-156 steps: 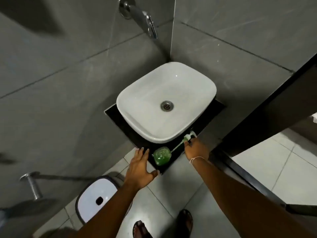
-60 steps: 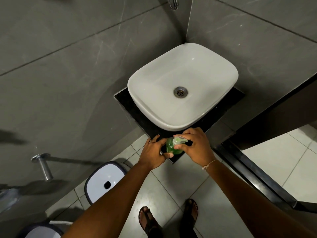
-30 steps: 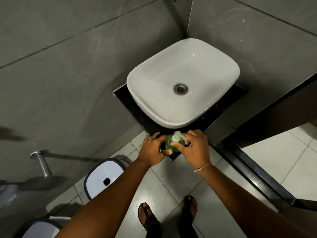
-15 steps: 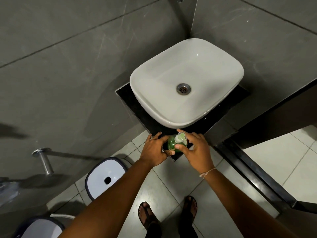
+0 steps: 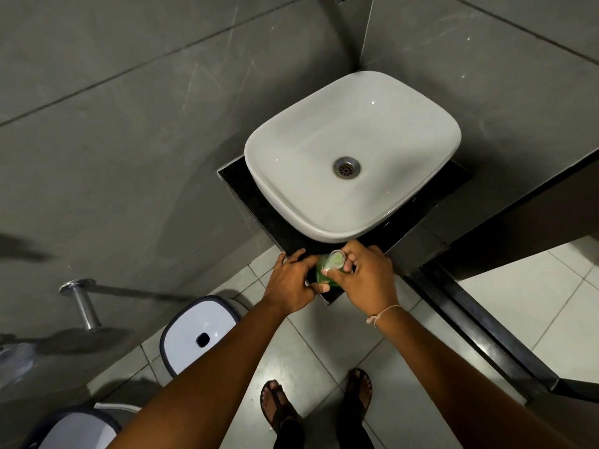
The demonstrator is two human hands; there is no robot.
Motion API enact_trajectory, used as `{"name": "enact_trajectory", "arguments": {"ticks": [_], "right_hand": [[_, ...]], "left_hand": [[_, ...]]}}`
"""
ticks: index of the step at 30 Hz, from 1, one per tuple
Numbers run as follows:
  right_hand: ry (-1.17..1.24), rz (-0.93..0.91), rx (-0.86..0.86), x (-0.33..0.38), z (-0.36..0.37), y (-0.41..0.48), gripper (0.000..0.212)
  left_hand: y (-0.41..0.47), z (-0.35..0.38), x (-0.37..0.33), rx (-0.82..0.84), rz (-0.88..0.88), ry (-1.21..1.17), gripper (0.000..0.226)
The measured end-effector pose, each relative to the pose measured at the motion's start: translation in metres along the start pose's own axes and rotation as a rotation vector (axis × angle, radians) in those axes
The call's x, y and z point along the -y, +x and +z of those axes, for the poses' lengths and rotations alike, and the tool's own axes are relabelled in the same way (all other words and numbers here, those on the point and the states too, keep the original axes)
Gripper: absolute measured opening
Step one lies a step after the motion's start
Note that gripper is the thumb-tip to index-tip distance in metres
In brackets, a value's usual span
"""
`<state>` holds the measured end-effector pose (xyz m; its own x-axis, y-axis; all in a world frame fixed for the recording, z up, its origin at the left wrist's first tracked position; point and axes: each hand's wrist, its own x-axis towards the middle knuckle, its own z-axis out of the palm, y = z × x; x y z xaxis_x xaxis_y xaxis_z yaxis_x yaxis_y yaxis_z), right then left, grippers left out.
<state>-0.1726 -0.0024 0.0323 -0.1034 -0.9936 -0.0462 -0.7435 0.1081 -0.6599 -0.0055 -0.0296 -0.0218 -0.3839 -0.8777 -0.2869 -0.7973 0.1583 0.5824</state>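
A green soap bottle stands on the near corner of the black counter, just in front of the white basin. My left hand grips the bottle's body from the left, thumb across its front. My right hand pinches the white pump head on top of the bottle with curled fingers. Most of the bottle is hidden between the two hands.
Grey tiled walls meet in a corner behind the basin. A white bin with a dark rim stands on the floor to the left, a second one at the bottom left. A metal wall peg sticks out at left. My sandalled feet are below.
Five seconds ago the pump with its tube lay out of the bottle in my right hand. Now it sits on the bottle, both hands hold it, and my right fingers have shifted on the pump head.
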Motion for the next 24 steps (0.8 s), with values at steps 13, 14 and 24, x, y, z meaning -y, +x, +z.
{"name": "enact_trajectory", "arguments": {"ticks": [13,14,24], "right_hand": [[-0.074,-0.189,0.253,-0.005,-0.027,0.024,0.028],[-0.084,-0.15,0.208,-0.007,-0.022,0.02,0.027],[0.107,-0.127,0.062,-0.017,-0.003,-0.009,0.061]], "left_hand": [[0.003,0.002,0.003,-0.006,0.018,0.027,0.065],[0.003,0.002,0.003,-0.007,0.02,0.028,0.065],[0.003,0.003,0.003,-0.003,0.03,0.013,0.063]]}}
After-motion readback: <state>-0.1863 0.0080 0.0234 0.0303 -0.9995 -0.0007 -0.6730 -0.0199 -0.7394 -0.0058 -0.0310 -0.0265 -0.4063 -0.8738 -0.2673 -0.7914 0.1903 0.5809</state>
